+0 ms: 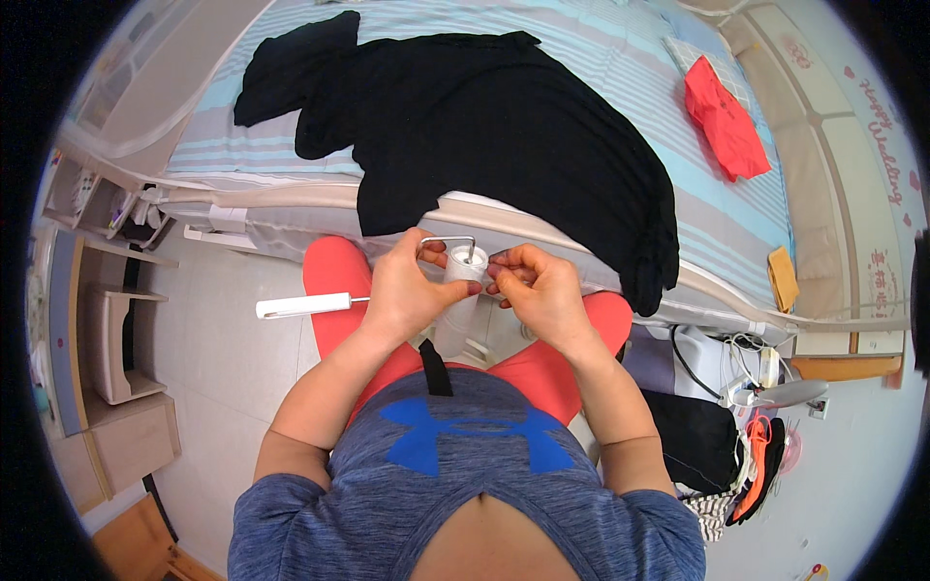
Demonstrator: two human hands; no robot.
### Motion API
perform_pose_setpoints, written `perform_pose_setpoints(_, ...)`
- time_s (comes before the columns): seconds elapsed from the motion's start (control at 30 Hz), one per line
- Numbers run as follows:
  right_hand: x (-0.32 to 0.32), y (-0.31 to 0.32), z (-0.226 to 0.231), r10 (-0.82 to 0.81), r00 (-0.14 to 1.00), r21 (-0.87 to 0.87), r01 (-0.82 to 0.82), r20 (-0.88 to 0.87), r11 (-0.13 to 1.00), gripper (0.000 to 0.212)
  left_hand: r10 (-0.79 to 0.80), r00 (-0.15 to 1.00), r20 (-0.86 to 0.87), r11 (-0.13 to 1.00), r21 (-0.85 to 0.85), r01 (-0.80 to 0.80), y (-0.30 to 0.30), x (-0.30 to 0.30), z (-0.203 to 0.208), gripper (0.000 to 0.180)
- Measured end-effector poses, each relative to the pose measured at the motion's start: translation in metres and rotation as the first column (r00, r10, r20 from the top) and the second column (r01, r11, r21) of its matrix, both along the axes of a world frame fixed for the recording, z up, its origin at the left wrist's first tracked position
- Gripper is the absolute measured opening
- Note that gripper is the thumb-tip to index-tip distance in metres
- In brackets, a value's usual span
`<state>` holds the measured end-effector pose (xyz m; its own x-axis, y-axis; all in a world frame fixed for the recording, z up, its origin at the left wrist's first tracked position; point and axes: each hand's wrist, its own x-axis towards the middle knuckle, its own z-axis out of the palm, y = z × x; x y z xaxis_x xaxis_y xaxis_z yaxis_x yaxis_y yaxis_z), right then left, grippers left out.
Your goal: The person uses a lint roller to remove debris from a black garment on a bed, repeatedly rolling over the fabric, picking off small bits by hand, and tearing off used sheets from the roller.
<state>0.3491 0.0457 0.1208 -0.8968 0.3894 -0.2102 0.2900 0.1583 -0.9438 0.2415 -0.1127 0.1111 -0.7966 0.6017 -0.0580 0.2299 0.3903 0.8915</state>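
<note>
The left hand (pixel 407 292) holds a bent metal rod (pixel 449 238) and, with the thumb, supports the side of a white roll (pixel 466 273); its fingers are bent and clamped on these two things together. The rod makes a corner above the roll and goes down into the upper end of it; on the other side it comes out from behind the left hand and ends in a white handle (pixel 303 306), which points to the left, above the floor (pixel 223 378).

The roll stands almost upright between the two hands, over the gap between the knees; a paler, translucent part shows below it, but its outline is too faint to describe exactly.

The right hand (pixel 544 290) touches the right side of the roll, near its upper rim; the thumb and forefinger are close to each other there, and I cannot tell whether the fingers pinch something thin or only rest on the edge.

The person wears coral trousers (pixel 331 273) and a grey-blue shirt (pixel 465 518); beyond the knees, a bed (pixel 601 48) with a striped cover carries a big black garment (pixel 484 116), spread wide and hanging over the near edge; a red cloth-like thing (pixel 725 121) lies on the bed farther to the right.
</note>
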Motion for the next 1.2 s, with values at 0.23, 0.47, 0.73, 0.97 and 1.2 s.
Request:
perform_pose_setpoints(0.23,0.0,-0.005,0.005,0.008,1.0,0.04,-0.008,-0.007,0.999,0.013,0.041,0.989,-0.142,0.999,-0.027,-0.045,0.001,0.005,0.001,0.064)
perform_pose_setpoints(0.47,-0.002,-0.01,0.006,-0.055,0.998,0.024,0.055,0.008,0.998,0.012,0.08,0.962,-0.261,0.996,-0.022,-0.089,0.005,0.011,0.001,0.06)
perform_pose_setpoints(0.73,-0.005,-0.007,-0.009,-0.055,0.989,0.241,0.088,-0.14,0.967,0.007,0.056,0.949,-0.312,0.998,0.029,-0.049,0.004,0.01,-0.003,0.057)
perform_pose_setpoints(0.97,0.002,0.007,-0.004,-0.084,0.995,-0.217,0.07,-0.056,0.974,0.004,-0.006,0.982,0.189,0.993,0.113,-0.015,0.001,-0.008,-0.007,0.063)
perform_pose_setpoints(1.2,0.002,0.0,0.002,-0.01,1.0,-0.105,0.008,-0.013,0.994,0.014,0.046,0.999,-0.023,0.997,0.057,-0.044,0.004,-0.001,-0.006,0.061)
